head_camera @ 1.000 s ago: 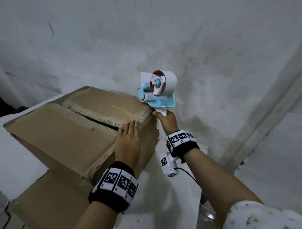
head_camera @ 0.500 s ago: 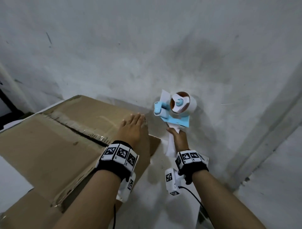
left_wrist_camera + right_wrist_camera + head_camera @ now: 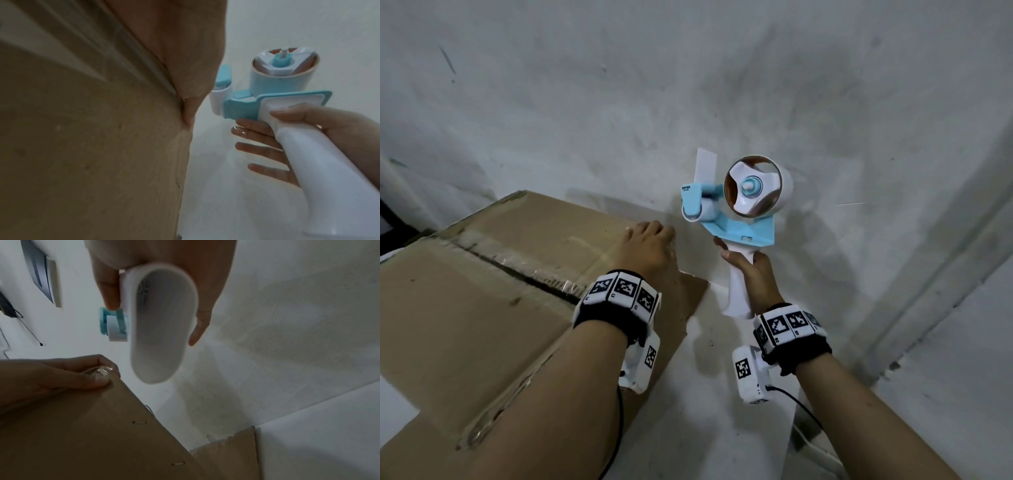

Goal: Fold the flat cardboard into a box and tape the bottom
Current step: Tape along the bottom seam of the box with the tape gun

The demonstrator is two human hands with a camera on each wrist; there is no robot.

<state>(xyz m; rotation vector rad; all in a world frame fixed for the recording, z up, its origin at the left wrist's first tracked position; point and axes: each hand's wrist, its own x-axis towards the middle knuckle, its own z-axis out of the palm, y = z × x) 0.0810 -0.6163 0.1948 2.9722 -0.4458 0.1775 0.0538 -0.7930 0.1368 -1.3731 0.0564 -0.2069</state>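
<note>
Cardboard box (image 3: 482,308), already folded, was seen resting with its closed flaps up on the white table (image 3: 709,394), toward the left side. Clear tape appeared laid along the centre seam. The left hand (image 3: 650,246) was pressed on the box's far right corner, fingers curled over the edge. The tape dispenser (image 3: 736,212) was held clear, just right of the box, with the right hand (image 3: 751,274) fingers clamped round its handle. Taping was judged nearly finished.

The head view is dim and evenly lit, with soft shadows on the grey wall (image 3: 722,85) and bent lines at the edges. Both wrist views are darker and smeared by blur; the box (image 3: 82,146) looks murky, and the tape gun (image 3: 158,324) handle fills the frame unsharp.
</note>
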